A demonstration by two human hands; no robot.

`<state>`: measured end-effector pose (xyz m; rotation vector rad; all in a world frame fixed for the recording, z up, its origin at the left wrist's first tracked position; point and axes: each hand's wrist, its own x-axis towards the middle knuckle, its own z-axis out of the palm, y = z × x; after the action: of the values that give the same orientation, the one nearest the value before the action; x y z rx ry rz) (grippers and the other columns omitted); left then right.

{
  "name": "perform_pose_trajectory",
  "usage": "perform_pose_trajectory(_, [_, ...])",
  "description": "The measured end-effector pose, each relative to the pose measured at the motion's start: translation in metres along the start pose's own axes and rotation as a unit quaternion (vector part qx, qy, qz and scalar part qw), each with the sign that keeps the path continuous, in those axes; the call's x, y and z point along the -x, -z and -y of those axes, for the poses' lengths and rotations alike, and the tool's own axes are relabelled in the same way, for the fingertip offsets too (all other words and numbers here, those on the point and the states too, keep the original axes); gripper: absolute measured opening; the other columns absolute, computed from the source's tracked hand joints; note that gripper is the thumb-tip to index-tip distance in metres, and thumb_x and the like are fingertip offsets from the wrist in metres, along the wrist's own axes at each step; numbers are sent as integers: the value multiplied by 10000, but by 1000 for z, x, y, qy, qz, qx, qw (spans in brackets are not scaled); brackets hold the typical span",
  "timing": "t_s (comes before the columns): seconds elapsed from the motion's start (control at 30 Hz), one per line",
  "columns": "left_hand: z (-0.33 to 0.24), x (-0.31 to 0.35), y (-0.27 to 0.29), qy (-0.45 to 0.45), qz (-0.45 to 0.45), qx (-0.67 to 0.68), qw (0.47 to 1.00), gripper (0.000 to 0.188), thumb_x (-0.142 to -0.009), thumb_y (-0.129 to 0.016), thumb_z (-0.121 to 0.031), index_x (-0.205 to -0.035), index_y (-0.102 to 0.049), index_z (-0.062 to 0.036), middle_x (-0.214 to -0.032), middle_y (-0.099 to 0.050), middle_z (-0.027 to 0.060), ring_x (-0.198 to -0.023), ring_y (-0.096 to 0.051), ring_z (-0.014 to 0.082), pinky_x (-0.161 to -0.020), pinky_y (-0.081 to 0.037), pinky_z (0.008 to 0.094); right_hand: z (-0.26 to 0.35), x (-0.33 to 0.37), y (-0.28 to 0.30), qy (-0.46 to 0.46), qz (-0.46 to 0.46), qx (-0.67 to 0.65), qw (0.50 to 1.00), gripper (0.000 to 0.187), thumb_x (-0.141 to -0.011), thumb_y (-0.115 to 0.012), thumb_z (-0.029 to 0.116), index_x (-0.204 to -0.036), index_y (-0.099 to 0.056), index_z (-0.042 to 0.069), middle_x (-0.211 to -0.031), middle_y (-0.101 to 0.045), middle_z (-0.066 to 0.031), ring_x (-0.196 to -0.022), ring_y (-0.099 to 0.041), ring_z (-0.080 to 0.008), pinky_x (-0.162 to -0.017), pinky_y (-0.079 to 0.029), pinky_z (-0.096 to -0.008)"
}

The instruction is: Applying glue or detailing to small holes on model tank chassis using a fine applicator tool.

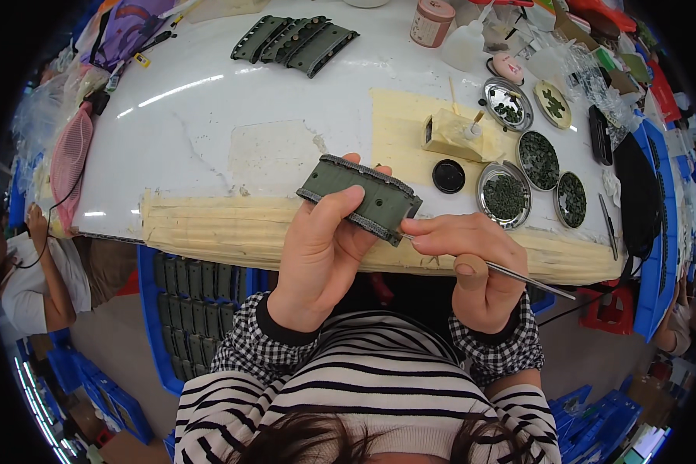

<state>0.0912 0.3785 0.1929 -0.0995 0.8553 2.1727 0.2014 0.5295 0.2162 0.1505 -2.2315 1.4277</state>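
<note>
Counter (201,139): white and glossy, it's spreading out under the yellow block (441,133), with yellowish covering running along the near edge.
Blue tray (151,301): sitting lower than the block, nearer the person and to its left, it's carrying rows of green pieces (197,313).
Green row (294,45): several pieces are lying side by side beyond the block, well to its left.
Left hand (317,240): left of the block and nearer the person, its thumb is pressing a flat face, its fingers curling underneath.
Right hand (479,259): on the block's near side, its fingers are pinching a slim metal tool (533,282).
Tracked green piece (371,203): slanting in the left hand, it's hanging left of the block, nearer the person, the tool's tip meeting its corner.
Round dishes (527,197): standing right of the block, they're holding small green bits.
Black cap (448,176): lying just nearer than the block.
</note>
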Motion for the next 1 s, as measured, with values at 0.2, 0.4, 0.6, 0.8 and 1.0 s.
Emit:
perform_pose_trajectory(0.2, [-1,2,-2,-1,-3,-7,1000,454,-931,-540,-96,-1351,-386,-17,-1299,-521,204,-1152,-578,247,-1004,-499,386,1,3,-3,3,-5,12,1000,170,-914,-615,113,-1030,-683,11,-1067,-690,-148,-836,-675,-228,-707,-545,-294])
perform_pose_trajectory(0.4, [1,1,3,-9,11,7,1000,467,-935,-536,-100,-1366,-372,-29,-1307,-517,195,-1154,-575,244,-998,-504,386,-2,5,-4,37,1,31,999,181,-902,-616,89,-1053,-668,2,-1090,-675,-172,-886,-680,-254,-742,-555,-313])
perform_pose_trajectory(0.6, [0,1,4,-2,21,22,1000,472,-929,-556,-88,-1354,-352,-60,-1309,-514,173,-1125,-601,238,-937,-545,357,0,6,-5,40,6,32,999,196,-862,-621,21,-1051,-664,-9,-1113,-663,-181,-905,-678,-274,-765,-557,-325])
perform_pose_trajectory(0.8, [0,1,4,-5,20,20,1000,476,-929,-557,-87,-1358,-351,-61,-1315,-512,174,-1136,-597,245,-944,-542,367,-1,6,-4,42,9,28,999,211,-853,-624,10,-1059,-661,-9,-1110,-660,-184,-912,-676,-280,-769,-556,-331])
perform_pose_trajectory(1.0, [0,1,4,-2,30,27,999,470,-933,-550,-86,-1356,-350,-56,-1320,-507,178,-1143,-592,255,-946,-541,380,0,6,-4,42,10,21,999,218,-857,-628,19,-1072,-657,-9,-1111,-660,-185,-915,-676,-282,-772,-556,-331])
